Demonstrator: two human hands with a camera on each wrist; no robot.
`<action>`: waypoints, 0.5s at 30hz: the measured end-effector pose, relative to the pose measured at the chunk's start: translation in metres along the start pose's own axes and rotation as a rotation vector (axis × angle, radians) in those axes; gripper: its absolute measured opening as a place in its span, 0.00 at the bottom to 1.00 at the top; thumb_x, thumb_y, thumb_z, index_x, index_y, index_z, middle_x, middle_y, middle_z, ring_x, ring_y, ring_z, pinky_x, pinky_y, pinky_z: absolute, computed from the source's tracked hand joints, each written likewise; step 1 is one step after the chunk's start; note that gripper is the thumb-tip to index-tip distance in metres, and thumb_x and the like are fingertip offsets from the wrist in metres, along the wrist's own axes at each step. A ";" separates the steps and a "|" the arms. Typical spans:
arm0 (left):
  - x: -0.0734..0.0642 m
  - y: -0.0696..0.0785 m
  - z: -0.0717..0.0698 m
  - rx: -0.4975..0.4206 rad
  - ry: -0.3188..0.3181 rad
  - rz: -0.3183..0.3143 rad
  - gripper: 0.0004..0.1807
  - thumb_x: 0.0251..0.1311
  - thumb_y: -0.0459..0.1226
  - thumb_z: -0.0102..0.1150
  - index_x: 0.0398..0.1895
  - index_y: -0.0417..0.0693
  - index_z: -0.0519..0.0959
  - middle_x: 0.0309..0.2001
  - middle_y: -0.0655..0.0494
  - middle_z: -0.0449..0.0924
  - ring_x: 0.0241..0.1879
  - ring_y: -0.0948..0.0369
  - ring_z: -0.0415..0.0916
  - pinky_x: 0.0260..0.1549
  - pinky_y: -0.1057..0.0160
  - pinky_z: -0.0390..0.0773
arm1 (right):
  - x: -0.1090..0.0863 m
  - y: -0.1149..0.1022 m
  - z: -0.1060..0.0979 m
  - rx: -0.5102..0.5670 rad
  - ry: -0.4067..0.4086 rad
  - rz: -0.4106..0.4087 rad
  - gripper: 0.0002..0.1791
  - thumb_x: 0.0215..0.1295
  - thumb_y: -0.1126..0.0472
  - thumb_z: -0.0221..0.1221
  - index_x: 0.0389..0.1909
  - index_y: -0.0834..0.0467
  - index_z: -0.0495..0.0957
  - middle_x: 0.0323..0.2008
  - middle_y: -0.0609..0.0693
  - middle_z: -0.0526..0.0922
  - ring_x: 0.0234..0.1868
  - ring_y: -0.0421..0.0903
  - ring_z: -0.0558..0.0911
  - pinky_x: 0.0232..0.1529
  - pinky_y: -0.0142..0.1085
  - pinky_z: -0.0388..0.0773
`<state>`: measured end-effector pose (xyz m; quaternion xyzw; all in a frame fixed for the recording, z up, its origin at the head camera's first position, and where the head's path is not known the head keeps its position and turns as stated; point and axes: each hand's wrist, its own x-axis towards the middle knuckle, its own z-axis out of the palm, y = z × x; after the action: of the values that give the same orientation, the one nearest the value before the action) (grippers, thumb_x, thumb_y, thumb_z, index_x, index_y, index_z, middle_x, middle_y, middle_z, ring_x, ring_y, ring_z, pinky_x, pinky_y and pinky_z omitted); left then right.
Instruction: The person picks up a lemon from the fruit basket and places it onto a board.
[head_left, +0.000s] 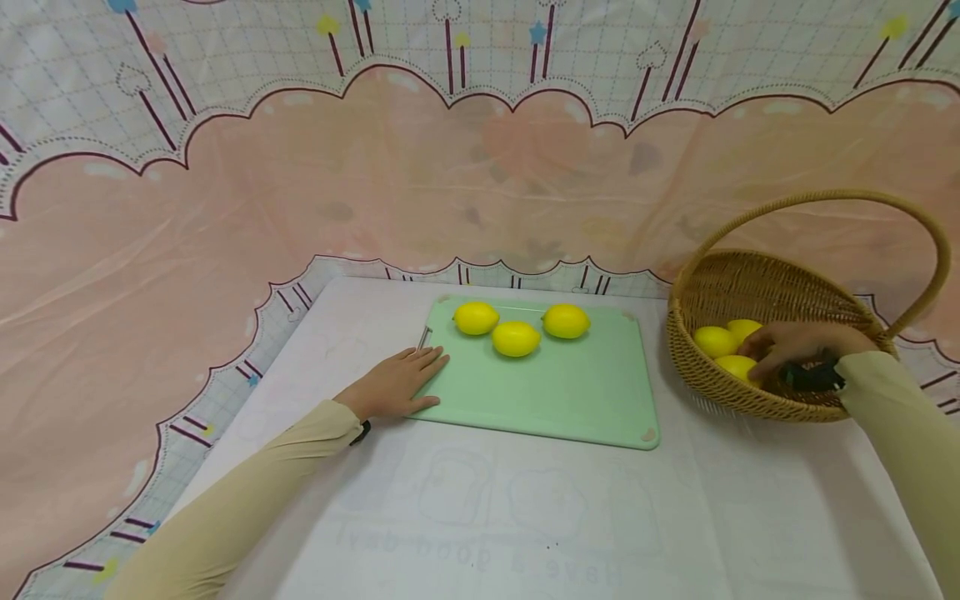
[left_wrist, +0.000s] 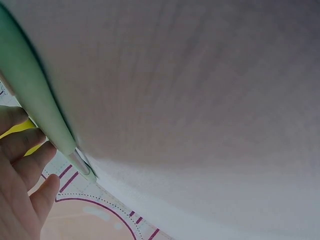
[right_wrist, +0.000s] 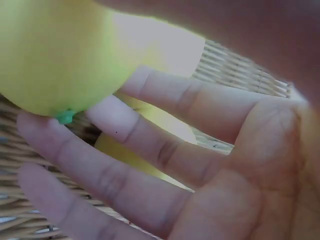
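Note:
My left hand (head_left: 400, 383) lies flat with spread fingers on the left edge of a pale green cutting board (head_left: 540, 392). The board's edge (left_wrist: 37, 90) runs past those fingers in the left wrist view. Three yellow lemons (head_left: 516, 339) rest on the board's far half. At the right, my right hand (head_left: 806, 346) reaches inside a wicker basket (head_left: 697, 379) holding several lemons (head_left: 715, 342). Between its thumb and fingers is a lemon (right_wrist: 55, 50) with a green nub at its end. Other lemons (right_wrist: 155, 45) lie behind the fingers in the right wrist view.
The basket's tall arched handle (head_left: 817, 196) rises over the right hand. A small metal handle (head_left: 424, 337) sticks out at the board's left side. White cloth (head_left: 480, 508) covers the table, and a patterned cloth (head_left: 450, 183) hangs behind it.

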<state>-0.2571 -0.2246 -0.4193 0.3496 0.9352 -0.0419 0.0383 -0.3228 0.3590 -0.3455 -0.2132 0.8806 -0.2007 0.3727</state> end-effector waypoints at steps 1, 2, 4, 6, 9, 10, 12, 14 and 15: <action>0.000 0.000 0.000 0.003 0.000 0.000 0.38 0.66 0.54 0.45 0.71 0.39 0.55 0.71 0.41 0.56 0.71 0.47 0.55 0.70 0.48 0.56 | 0.000 -0.001 0.000 -0.004 0.010 -0.002 0.25 0.62 0.58 0.60 0.53 0.71 0.72 0.46 0.53 0.79 0.40 0.32 0.75 0.40 0.28 0.76; 0.001 -0.001 0.001 0.004 -0.001 -0.001 0.38 0.66 0.54 0.45 0.71 0.39 0.55 0.71 0.41 0.56 0.71 0.47 0.55 0.70 0.48 0.55 | -0.001 -0.002 0.000 -0.009 0.020 -0.005 0.25 0.61 0.58 0.60 0.54 0.72 0.72 0.46 0.54 0.79 0.40 0.32 0.75 0.40 0.28 0.76; 0.001 -0.001 0.001 0.002 -0.001 0.001 0.39 0.66 0.54 0.45 0.71 0.39 0.55 0.71 0.41 0.55 0.71 0.47 0.55 0.70 0.48 0.55 | -0.002 -0.002 0.000 -0.003 0.034 -0.024 0.26 0.61 0.58 0.60 0.54 0.72 0.71 0.48 0.56 0.79 0.41 0.30 0.74 0.41 0.28 0.76; 0.001 -0.001 0.002 0.003 0.000 0.003 0.38 0.66 0.54 0.45 0.71 0.39 0.55 0.71 0.41 0.56 0.71 0.47 0.55 0.69 0.48 0.56 | -0.002 -0.001 -0.001 -0.002 0.034 -0.048 0.27 0.62 0.59 0.60 0.55 0.73 0.70 0.50 0.61 0.78 0.44 0.31 0.76 0.42 0.28 0.77; 0.001 -0.001 0.001 -0.001 -0.007 -0.001 0.39 0.66 0.54 0.45 0.72 0.39 0.54 0.71 0.41 0.55 0.71 0.47 0.54 0.70 0.48 0.55 | -0.001 0.001 -0.001 0.032 0.018 -0.063 0.28 0.63 0.60 0.58 0.58 0.74 0.66 0.55 0.69 0.73 0.50 0.36 0.77 0.44 0.29 0.78; 0.001 -0.001 0.001 -0.003 -0.007 -0.001 0.38 0.66 0.54 0.45 0.72 0.39 0.54 0.71 0.41 0.55 0.71 0.47 0.54 0.70 0.48 0.55 | -0.001 0.001 -0.002 0.041 0.014 -0.066 0.28 0.63 0.60 0.58 0.58 0.74 0.66 0.56 0.71 0.72 0.51 0.38 0.77 0.45 0.30 0.78; 0.001 -0.001 0.001 -0.005 -0.008 -0.001 0.38 0.67 0.54 0.45 0.72 0.39 0.54 0.72 0.41 0.55 0.71 0.47 0.54 0.70 0.48 0.55 | -0.001 0.001 -0.002 0.066 0.007 -0.076 0.28 0.64 0.61 0.57 0.59 0.75 0.64 0.57 0.74 0.69 0.52 0.39 0.77 0.45 0.32 0.79; 0.001 -0.001 0.002 -0.005 -0.008 -0.001 0.38 0.67 0.54 0.45 0.72 0.39 0.54 0.72 0.41 0.55 0.71 0.47 0.54 0.70 0.48 0.55 | -0.002 0.001 -0.002 0.071 0.012 -0.087 0.28 0.65 0.61 0.57 0.59 0.75 0.62 0.58 0.75 0.67 0.51 0.32 0.75 0.45 0.33 0.80; 0.001 -0.001 0.002 -0.005 -0.007 -0.001 0.38 0.67 0.54 0.45 0.72 0.39 0.54 0.71 0.41 0.55 0.71 0.47 0.54 0.70 0.48 0.55 | -0.002 0.000 -0.002 0.069 0.020 -0.097 0.28 0.65 0.61 0.57 0.59 0.75 0.63 0.58 0.76 0.67 0.52 0.35 0.75 0.44 0.33 0.80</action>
<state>-0.2584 -0.2250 -0.4209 0.3489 0.9353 -0.0410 0.0423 -0.3229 0.3603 -0.3431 -0.2407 0.8655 -0.2508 0.3606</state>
